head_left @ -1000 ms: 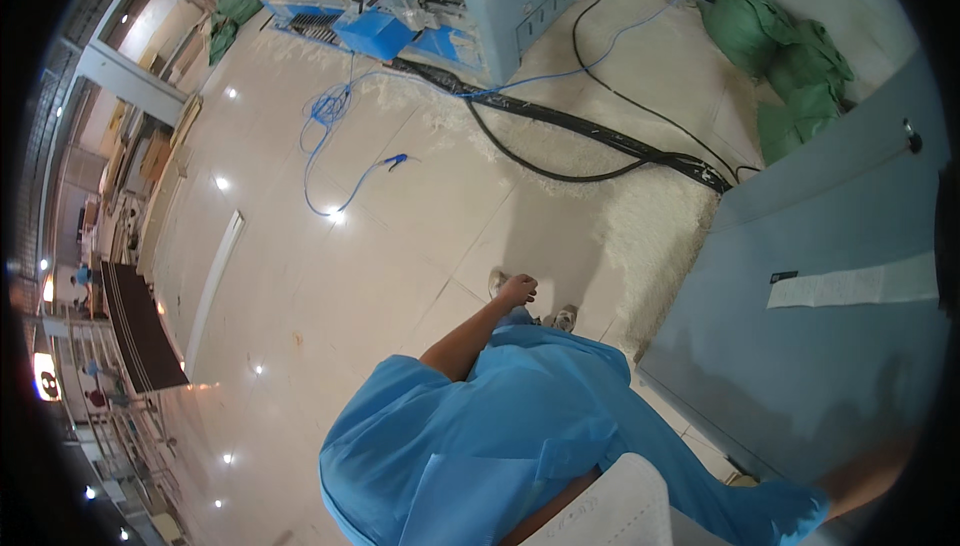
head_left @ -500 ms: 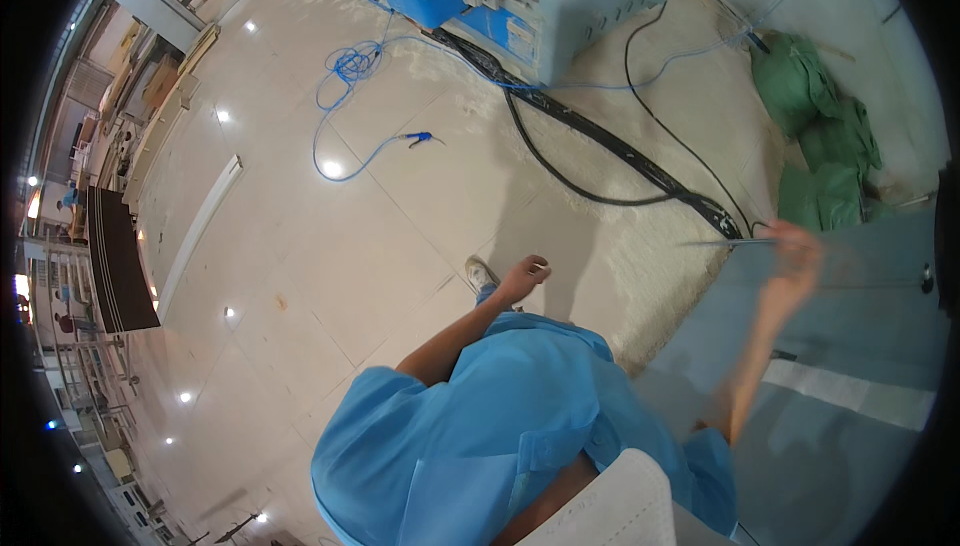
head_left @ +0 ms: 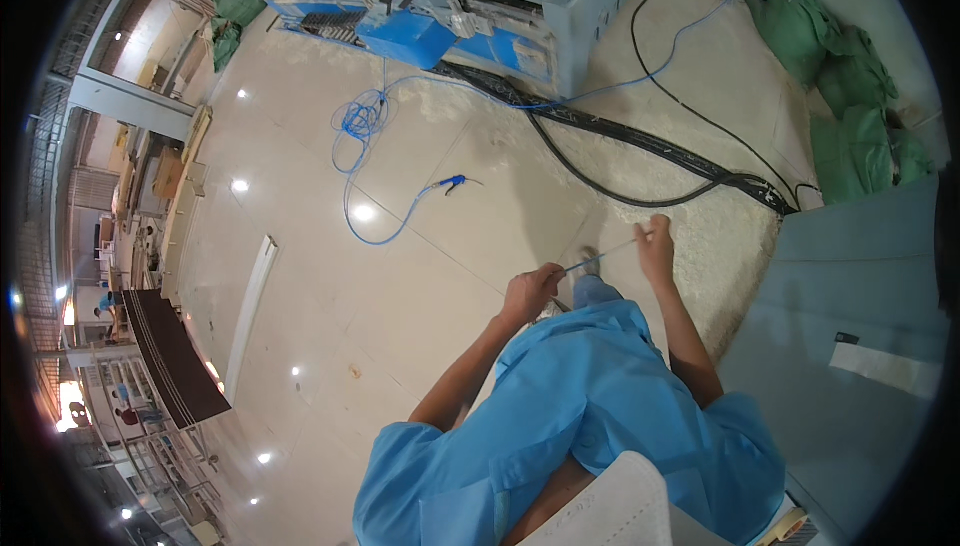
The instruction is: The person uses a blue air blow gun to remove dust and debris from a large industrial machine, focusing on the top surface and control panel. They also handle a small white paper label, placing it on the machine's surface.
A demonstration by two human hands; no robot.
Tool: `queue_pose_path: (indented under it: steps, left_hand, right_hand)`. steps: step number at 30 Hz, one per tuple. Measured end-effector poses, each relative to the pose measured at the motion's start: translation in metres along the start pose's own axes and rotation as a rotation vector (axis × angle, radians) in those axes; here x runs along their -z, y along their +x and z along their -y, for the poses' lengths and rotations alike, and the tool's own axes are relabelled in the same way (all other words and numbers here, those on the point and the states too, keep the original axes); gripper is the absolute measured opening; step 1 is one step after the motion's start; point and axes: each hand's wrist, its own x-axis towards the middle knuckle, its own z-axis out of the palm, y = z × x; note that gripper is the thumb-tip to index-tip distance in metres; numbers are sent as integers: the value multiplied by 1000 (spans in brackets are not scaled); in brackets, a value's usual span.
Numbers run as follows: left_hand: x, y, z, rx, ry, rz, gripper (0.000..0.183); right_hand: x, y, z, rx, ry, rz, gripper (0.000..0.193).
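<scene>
A thin, straight rod (head_left: 604,254) spans the gap between my two hands in front of my body. It has a bluish stretch near the left end and a pale one near the right; its exact kind cannot be made out. My left hand (head_left: 532,293) is closed around the lower left end. Higher and to the right, my right hand (head_left: 656,246) pinches the other end between its fingertips. Below the rod show my shoe (head_left: 588,258) and the tiled floor (head_left: 440,296).
A blue-grey machine (head_left: 570,31) stands ahead, with a black cable cover (head_left: 640,136) running right from it. A blue air hose (head_left: 362,126) with an air gun (head_left: 455,184) lies on the floor. Green sacks (head_left: 850,151) and a grey cabinet (head_left: 850,276) are at right.
My right hand has come from over the grey cabinet back to my front, bringing the rod. My left hand, formerly holding nothing visible, has closed on its other end. The view has shifted.
</scene>
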Motion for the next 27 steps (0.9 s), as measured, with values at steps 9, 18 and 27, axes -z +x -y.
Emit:
queue_pose_path:
  steps: [9, 18, 27]
  left_hand:
    - [52, 55, 53, 149, -55, -96, 20]
    - [84, 42, 189, 689, -324, -760, 38]
    - [-1, 38, 385, 640, -132, -112, 31]
  right_hand:
    - [-127, 17, 59, 462, -379, 1015, 28]
    - [-301, 79, -6, 83, -658, 1176, 30]
    - [-666, 136, -174, -277, -626, 1006, 48]
